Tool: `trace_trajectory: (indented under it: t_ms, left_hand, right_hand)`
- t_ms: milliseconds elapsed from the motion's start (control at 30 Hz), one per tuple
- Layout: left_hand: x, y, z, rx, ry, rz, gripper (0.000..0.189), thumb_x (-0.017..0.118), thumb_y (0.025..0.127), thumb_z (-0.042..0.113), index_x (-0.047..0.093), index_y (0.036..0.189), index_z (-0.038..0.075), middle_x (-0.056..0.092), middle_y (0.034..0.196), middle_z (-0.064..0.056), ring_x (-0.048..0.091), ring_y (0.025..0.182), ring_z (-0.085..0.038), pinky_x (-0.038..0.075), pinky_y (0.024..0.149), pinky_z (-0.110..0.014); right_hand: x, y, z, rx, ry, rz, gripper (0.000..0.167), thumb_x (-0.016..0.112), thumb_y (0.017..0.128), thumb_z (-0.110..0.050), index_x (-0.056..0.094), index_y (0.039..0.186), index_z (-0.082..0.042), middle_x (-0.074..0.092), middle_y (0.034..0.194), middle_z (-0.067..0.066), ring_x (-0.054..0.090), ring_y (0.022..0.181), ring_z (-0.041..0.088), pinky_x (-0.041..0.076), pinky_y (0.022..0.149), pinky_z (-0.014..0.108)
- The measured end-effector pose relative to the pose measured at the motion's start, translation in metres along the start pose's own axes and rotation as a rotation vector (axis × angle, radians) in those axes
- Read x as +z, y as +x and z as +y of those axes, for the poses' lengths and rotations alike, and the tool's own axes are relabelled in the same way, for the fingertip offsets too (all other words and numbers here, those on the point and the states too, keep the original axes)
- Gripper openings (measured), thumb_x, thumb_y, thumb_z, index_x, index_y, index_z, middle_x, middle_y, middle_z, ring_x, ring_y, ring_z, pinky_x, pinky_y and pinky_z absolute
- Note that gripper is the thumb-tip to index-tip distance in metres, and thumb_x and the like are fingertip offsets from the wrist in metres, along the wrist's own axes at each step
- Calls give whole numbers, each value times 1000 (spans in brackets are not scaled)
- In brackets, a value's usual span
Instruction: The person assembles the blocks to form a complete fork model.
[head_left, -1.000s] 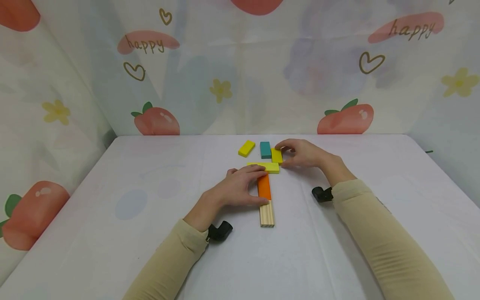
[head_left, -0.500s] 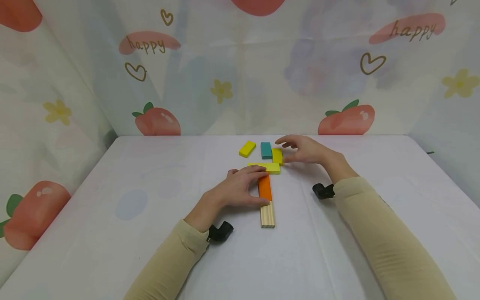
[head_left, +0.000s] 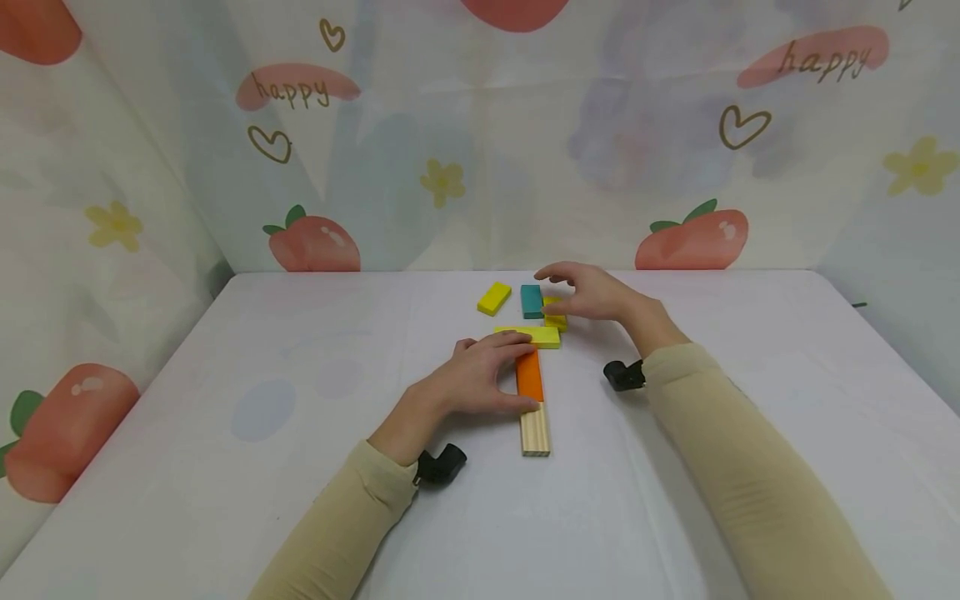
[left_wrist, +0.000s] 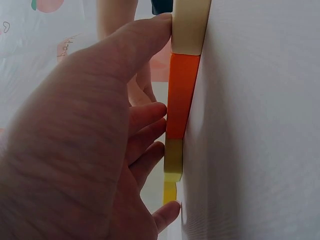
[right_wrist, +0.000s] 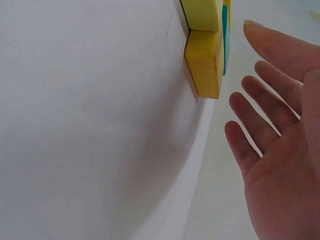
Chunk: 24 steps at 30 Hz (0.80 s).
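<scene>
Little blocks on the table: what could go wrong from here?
The right hand hovers near the teal block and the yellow block beside it, so dropping lower might nudge either. The left hand touches the orange block and plain wood block, so a slip could push them crooked.

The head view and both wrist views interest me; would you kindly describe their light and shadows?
Head view: soft light, faint shadow beside the right sleeve; left wrist view: dim left hand, shadow on the white cloth beside the orange block; right wrist view: brighter right hand, broad blurry shadow.
</scene>
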<state>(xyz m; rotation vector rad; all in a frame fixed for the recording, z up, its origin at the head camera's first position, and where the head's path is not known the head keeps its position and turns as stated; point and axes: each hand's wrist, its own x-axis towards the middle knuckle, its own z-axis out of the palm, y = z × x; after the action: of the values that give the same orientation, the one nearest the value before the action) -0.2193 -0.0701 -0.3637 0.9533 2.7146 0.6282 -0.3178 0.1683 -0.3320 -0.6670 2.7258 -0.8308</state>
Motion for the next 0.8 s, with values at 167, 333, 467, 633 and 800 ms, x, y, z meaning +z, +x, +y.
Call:
trace_trajectory:
  t_ms: [167, 333, 467, 633, 800]
  left_hand:
    - [-1, -1, 1, 0, 2, -3, 77, 73, 88, 53, 48, 154, 20, 40, 162, 2, 31, 151, -14, 28, 111, -52]
    - [-1, -1, 1, 1, 7, -2, 77, 73, 89, 53, 48, 154, 20, 40, 162, 2, 31, 151, -13, 28, 110, -51]
    - [-1, -1, 0, 4, 3, 1, 77, 73, 89, 53, 48, 154, 20, 40, 162, 3, 31, 151, -13, 28, 111, -52]
    - [0, -1, -1, 13, 5, 9, 77, 73, 88, 52, 48, 154, 19, 40, 161, 2, 31, 150, -13, 28, 110, -51]
    - [0, 0, -1, 18, 4, 12, 77, 73, 88, 52, 48, 154, 19, 41, 161, 2, 31, 150, -13, 28, 109, -51]
  right_hand:
    - [3, 7, -3, -10, 0, -9, 58, 73, 93, -20, 53, 145, -5, 48, 151, 21, 42, 139, 42, 33, 116, 61]
    - [6, 13, -3, 15, -5, -39, 56, 71, 94, -20, 53, 145, -7, 45, 153, 22, 40, 140, 42, 32, 117, 60]
    - [10, 16, -2, 43, -8, -56, 56, 71, 94, -21, 53, 146, -8, 43, 155, 22, 39, 142, 41, 31, 118, 59]
    - [13, 18, -3, 52, -21, -58, 57, 72, 94, -22, 53, 146, -8, 45, 154, 22, 42, 140, 40, 32, 118, 58]
    - [14, 18, -4, 59, -25, -60, 57, 72, 94, -22, 53, 146, -8, 47, 152, 22, 45, 136, 40, 34, 117, 57]
